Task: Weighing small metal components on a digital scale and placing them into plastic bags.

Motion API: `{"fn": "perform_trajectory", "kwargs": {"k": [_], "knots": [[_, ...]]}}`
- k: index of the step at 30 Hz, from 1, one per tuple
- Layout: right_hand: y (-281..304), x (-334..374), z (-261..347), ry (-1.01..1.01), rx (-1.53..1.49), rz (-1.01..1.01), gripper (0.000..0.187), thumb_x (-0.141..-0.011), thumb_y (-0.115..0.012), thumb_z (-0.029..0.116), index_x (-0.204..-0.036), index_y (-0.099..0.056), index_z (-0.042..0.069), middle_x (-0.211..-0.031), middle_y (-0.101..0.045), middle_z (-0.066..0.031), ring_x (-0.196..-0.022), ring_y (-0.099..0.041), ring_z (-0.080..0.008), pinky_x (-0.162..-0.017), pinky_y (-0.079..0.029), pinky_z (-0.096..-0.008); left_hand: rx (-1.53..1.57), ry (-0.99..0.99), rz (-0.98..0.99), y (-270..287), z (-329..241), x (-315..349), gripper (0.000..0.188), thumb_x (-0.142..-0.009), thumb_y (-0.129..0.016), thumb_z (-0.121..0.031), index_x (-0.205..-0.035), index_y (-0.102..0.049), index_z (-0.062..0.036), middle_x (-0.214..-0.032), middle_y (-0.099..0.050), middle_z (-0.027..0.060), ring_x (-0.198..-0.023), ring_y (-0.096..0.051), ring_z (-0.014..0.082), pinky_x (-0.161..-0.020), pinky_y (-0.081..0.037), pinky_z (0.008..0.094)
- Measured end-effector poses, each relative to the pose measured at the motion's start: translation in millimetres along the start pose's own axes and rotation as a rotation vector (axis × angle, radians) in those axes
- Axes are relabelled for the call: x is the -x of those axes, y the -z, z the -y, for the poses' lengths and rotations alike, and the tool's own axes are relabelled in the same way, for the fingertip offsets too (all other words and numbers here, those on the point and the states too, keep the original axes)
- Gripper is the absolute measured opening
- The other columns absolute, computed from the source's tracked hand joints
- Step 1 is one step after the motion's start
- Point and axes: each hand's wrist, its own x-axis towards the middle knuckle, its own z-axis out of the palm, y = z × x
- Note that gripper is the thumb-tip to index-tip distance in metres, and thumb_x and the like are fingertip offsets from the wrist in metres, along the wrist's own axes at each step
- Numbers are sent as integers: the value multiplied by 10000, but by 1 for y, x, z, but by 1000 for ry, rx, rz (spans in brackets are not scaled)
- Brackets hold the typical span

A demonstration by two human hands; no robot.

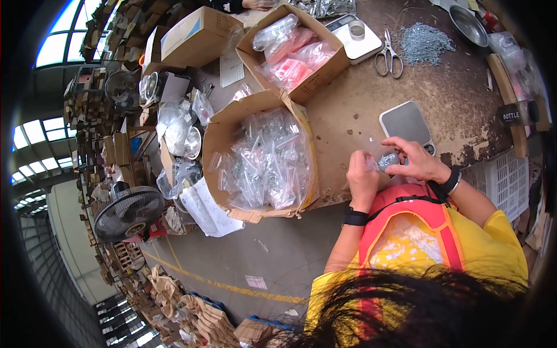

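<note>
Near the table's front edge my two hands work close together. My left hand (pixel 362 177) is closed, with its fingertips pinching what looks like a clear plastic bag (pixel 372 161). My right hand (pixel 418 160) curls its thumb and fingers around a small round cup (pixel 387 160) of silvery screws, tilted at the bag. Whether the cup's rim sits inside the bag is too small to tell. Just beyond my right hand lies a flat digital scale (pixel 406 123) with a grey plate. To the left stands an open carton (pixel 310 168) full of clear zip bags (pixel 267 156) with small metal parts.
Farther back are a pile of screws (pixel 426 43), scissors (pixel 390 58), a second scale (pixel 366 46) with a small cup, and a metal bowl (pixel 467 26). Another carton (pixel 333 64) holds pink and clear bags. A fan (pixel 129 213) stands left; a white crate (pixel 505 185) is right.
</note>
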Motion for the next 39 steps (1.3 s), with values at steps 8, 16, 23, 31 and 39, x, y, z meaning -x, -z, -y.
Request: {"fn": "perform_trajectory", "kwargs": {"k": [8,16,23,31,39], "knots": [[16,-18,-1,362,423,-67,523,-828,-799,368,-1156,-622,0,-961,-644,-160,-890,-634,-332,-793,-510,-401,89,32,43,11,-13,-4,146,-828,-687,8,-953,-618,-18,-858,-663,168,-776,-667,360,-686,-526,400],[20,-28,31,361,713,45,469,-860,-730,443,-974,-628,0,-862,-635,-187,-851,-624,-390,-803,-492,-456,237,176,190,18,-16,1,151,-829,-676,-55,-968,-639,-8,-833,-679,176,-723,-682,317,-670,-523,382],[9,-58,38,173,869,133,586,-849,-672,538,-688,-653,-25,-609,-604,-235,-621,-617,-474,-626,-497,-543,224,250,288,9,5,2,159,-846,-654,-91,-965,-634,12,-796,-654,174,-714,-658,296,-666,-508,374],[92,-37,-10,-36,560,-198,461,-848,-754,332,-1095,-591,-22,-970,-646,-233,-869,-635,-428,-774,-507,-481,192,306,288,4,39,3,215,-822,-640,-100,-994,-601,24,-992,-615,221,-953,-617,404,-830,-500,451],[289,1,-207,-402,788,-862,633,-721,-856,112,-1252,-521,27,-1192,-510,-251,-1066,-580,-453,-963,-497,-463,174,372,247,14,31,-1,264,-875,-650,-101,-1120,-665,-2,-1042,-689,119,-982,-652,195,-879,-518,333]]}}
